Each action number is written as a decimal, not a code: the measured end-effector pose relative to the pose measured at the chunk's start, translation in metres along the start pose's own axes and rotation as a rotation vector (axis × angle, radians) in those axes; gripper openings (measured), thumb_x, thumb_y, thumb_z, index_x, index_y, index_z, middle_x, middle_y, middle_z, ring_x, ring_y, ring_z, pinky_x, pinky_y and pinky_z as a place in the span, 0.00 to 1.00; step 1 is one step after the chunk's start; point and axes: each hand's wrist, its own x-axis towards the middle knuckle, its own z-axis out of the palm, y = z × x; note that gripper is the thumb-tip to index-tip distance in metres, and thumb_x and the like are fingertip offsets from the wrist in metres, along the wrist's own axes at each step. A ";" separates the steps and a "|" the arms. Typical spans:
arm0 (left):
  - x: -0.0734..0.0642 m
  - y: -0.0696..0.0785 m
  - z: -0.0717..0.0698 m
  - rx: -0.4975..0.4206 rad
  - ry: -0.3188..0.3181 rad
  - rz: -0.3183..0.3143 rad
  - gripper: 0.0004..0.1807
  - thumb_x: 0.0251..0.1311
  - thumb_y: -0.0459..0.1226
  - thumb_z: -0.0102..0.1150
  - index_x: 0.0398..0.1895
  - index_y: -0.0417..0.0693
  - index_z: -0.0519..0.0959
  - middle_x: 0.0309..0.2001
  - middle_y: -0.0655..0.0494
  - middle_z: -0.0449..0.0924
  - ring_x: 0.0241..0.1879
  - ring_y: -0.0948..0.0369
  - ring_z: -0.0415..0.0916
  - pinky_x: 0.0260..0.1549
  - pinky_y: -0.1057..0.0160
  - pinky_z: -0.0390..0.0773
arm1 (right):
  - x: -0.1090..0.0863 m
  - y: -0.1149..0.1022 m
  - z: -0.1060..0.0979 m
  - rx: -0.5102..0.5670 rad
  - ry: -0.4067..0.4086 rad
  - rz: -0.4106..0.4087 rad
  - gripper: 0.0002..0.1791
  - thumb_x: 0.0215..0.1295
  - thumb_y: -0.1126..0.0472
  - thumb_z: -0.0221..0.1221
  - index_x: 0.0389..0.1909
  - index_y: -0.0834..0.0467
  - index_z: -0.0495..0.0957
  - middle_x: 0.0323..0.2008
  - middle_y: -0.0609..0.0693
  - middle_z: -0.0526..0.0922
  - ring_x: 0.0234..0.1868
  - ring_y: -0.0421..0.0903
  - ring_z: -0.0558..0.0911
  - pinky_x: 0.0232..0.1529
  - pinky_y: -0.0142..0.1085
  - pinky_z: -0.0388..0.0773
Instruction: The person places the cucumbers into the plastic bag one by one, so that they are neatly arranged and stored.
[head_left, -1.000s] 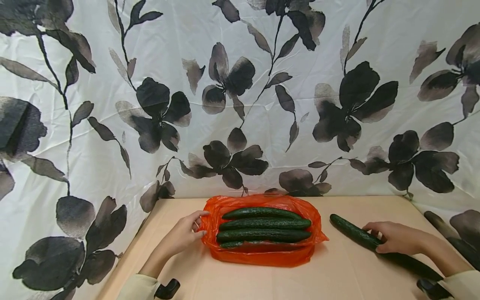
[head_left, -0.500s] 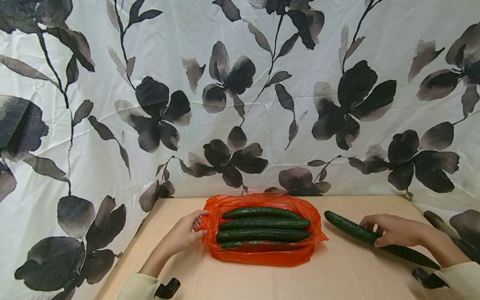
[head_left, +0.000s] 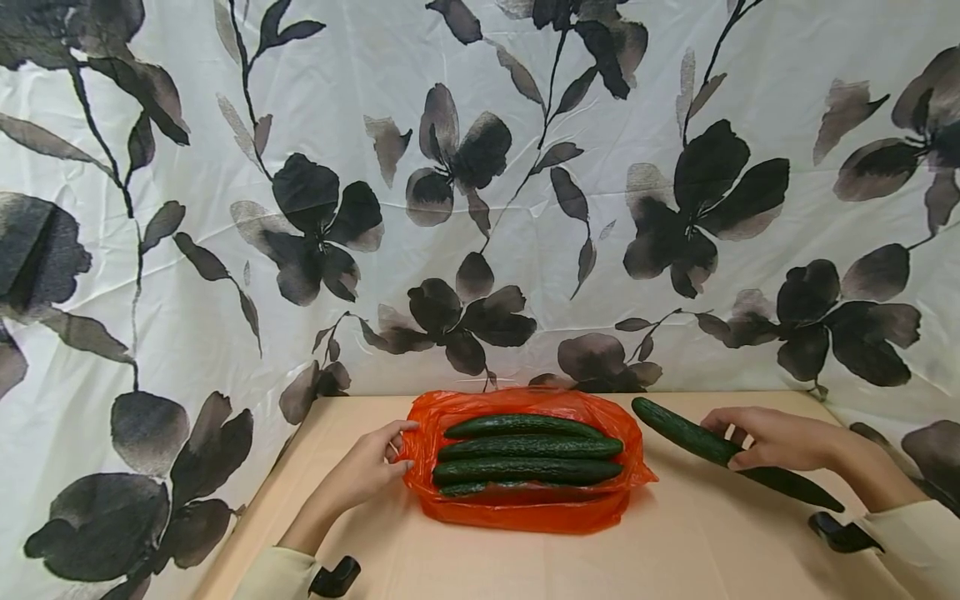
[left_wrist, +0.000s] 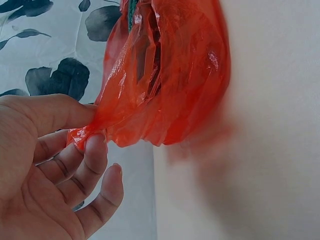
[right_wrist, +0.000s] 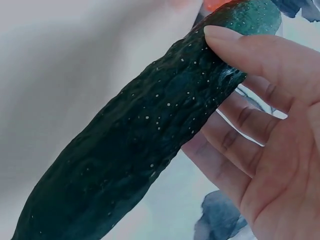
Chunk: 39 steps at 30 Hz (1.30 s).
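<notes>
A red plastic bag (head_left: 525,515) lies open in the middle of the table, with several dark green cucumbers (head_left: 528,447) side by side in it. At the bag's left end, my left hand (head_left: 370,467) pinches a gathered bit of plastic. The left wrist view shows thumb and finger closed on the red bag (left_wrist: 170,90). To the right of the bag, my right hand (head_left: 776,437) grips a single long cucumber (head_left: 678,429) around its middle. Its far tip is close to the bag's right edge. In the right wrist view the bumpy cucumber (right_wrist: 125,135) lies between thumb and fingers.
The pale table (head_left: 675,550) extends in front of the bag and to both sides. Behind it hangs a white cloth (head_left: 570,275) with dark flower prints. Dark wrist devices sit at both cuffs.
My right hand has moved left and slightly away from me, bringing its cucumber nearer the bag. The left hand and the bag have stayed put.
</notes>
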 end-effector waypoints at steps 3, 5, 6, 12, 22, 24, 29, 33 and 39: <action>0.000 0.000 0.001 -0.002 0.004 -0.003 0.28 0.57 0.26 0.66 0.63 0.38 0.75 0.35 0.55 0.74 0.31 0.59 0.72 0.30 0.67 0.73 | 0.007 -0.004 -0.004 -0.007 0.000 0.003 0.28 0.64 0.54 0.68 0.61 0.59 0.72 0.51 0.48 0.79 0.43 0.36 0.81 0.42 0.34 0.80; 0.000 0.001 0.001 -0.002 0.006 -0.005 0.28 0.57 0.26 0.66 0.63 0.38 0.75 0.35 0.55 0.74 0.31 0.58 0.72 0.30 0.67 0.73 | 0.012 -0.007 -0.006 -0.008 0.001 -0.002 0.27 0.64 0.55 0.68 0.61 0.58 0.73 0.51 0.48 0.79 0.44 0.36 0.81 0.42 0.35 0.81; 0.000 0.001 0.001 -0.002 0.007 -0.006 0.28 0.57 0.25 0.66 0.63 0.38 0.75 0.35 0.55 0.74 0.32 0.58 0.72 0.30 0.67 0.73 | 0.015 -0.009 -0.007 -0.005 0.001 -0.007 0.27 0.64 0.55 0.67 0.62 0.57 0.73 0.51 0.47 0.79 0.44 0.37 0.81 0.42 0.35 0.81; 0.002 0.001 0.002 0.003 0.010 -0.006 0.28 0.57 0.25 0.67 0.63 0.38 0.75 0.35 0.55 0.74 0.31 0.59 0.72 0.30 0.68 0.73 | 0.029 -0.019 -0.016 -0.026 0.002 -0.050 0.25 0.66 0.56 0.66 0.62 0.54 0.72 0.49 0.45 0.79 0.45 0.38 0.81 0.43 0.35 0.82; 0.006 0.003 0.004 0.015 0.017 -0.006 0.28 0.57 0.25 0.67 0.63 0.38 0.75 0.35 0.55 0.73 0.31 0.61 0.71 0.31 0.68 0.73 | 0.052 -0.027 -0.025 -0.025 -0.001 -0.049 0.27 0.65 0.59 0.66 0.64 0.57 0.71 0.51 0.47 0.78 0.47 0.43 0.80 0.45 0.35 0.81; 0.007 0.004 0.005 0.015 0.017 -0.006 0.28 0.57 0.25 0.67 0.63 0.38 0.75 0.35 0.55 0.73 0.30 0.61 0.71 0.31 0.68 0.73 | 0.057 -0.029 -0.026 -0.033 0.006 -0.066 0.27 0.65 0.60 0.66 0.64 0.56 0.72 0.51 0.46 0.78 0.48 0.43 0.80 0.45 0.36 0.81; 0.008 0.004 0.006 0.010 0.019 -0.012 0.28 0.57 0.25 0.67 0.63 0.37 0.75 0.35 0.55 0.73 0.31 0.60 0.72 0.30 0.68 0.73 | 0.067 -0.035 -0.029 -0.057 0.011 -0.092 0.27 0.63 0.61 0.66 0.64 0.55 0.73 0.52 0.47 0.79 0.50 0.46 0.79 0.46 0.37 0.82; 0.008 0.005 0.007 0.009 0.022 -0.014 0.28 0.57 0.25 0.66 0.63 0.37 0.75 0.35 0.55 0.73 0.31 0.59 0.72 0.30 0.68 0.73 | 0.076 -0.040 -0.032 -0.076 0.013 -0.083 0.27 0.62 0.61 0.67 0.62 0.54 0.73 0.54 0.48 0.78 0.50 0.48 0.78 0.46 0.37 0.81; 0.010 0.007 0.008 0.015 0.024 -0.014 0.28 0.57 0.25 0.67 0.63 0.37 0.75 0.35 0.55 0.73 0.31 0.60 0.72 0.30 0.68 0.72 | 0.088 -0.047 -0.035 -0.105 0.015 -0.096 0.26 0.62 0.61 0.67 0.61 0.55 0.73 0.53 0.48 0.78 0.49 0.46 0.79 0.47 0.36 0.81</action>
